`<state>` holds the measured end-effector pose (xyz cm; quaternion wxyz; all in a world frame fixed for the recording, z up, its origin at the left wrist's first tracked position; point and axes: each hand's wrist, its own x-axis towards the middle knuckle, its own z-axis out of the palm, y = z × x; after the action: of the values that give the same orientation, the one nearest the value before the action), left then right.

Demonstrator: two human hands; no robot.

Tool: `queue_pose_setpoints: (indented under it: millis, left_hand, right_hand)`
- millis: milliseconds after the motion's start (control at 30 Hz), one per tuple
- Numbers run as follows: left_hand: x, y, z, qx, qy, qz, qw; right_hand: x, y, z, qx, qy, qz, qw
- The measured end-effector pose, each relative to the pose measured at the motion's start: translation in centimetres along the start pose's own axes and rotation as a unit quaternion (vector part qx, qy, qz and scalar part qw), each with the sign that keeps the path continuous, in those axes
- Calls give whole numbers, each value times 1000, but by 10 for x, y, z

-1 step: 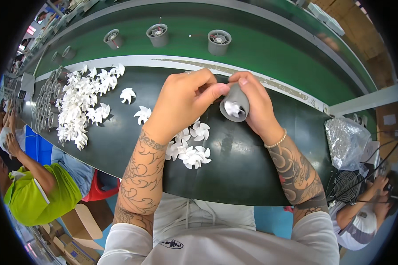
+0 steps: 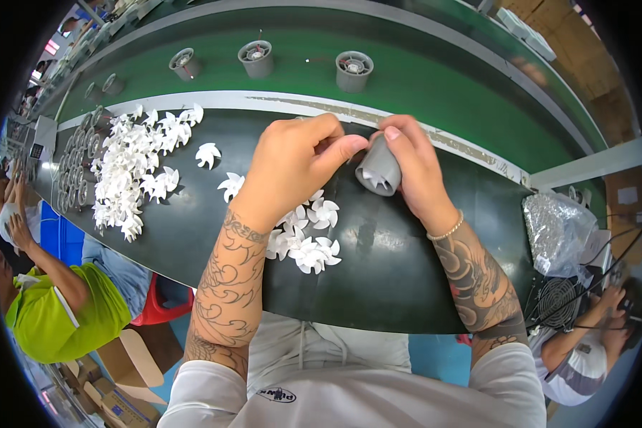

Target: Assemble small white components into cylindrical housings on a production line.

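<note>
Head view, centre of frame: the left hand (image 2: 292, 160) pinches its fingertips at the rim of a grey fan housing (image 2: 379, 168), seemingly seating a white impeller inside, though the grip is partly hidden. Next it needs a straight push. Right hand (image 2: 417, 171) wraps around the housing, wrist bent inward.

Both forearms carry dark swirling tattoos. The right hand (image 2: 414, 167) wears a thin beaded bracelet at the wrist. White rolled-up sleeves cover the upper arms.
</note>
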<state>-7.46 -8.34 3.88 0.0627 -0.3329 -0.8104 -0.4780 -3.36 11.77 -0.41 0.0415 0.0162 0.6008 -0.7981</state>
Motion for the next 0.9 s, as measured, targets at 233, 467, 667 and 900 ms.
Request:
queue_pose_setpoints:
  millis: [233,467,667,900]
  left_hand:
    - [-2,-7,-3,111,16,-45,993]
    - [-6,-3,13,95,-3,21,995]
    - [-6,16,18,99,2,118,988]
    - [-59,138,60,39,-379,314,870]
  right_hand:
    - [20,-6,-74,-570,273,-289,719]
    - [23,-3,-68,-533,240,-232,778]
    - [23,-9,-75,-502,275,-253,780]
    - [25,2,-62,-455,278,-268,802]
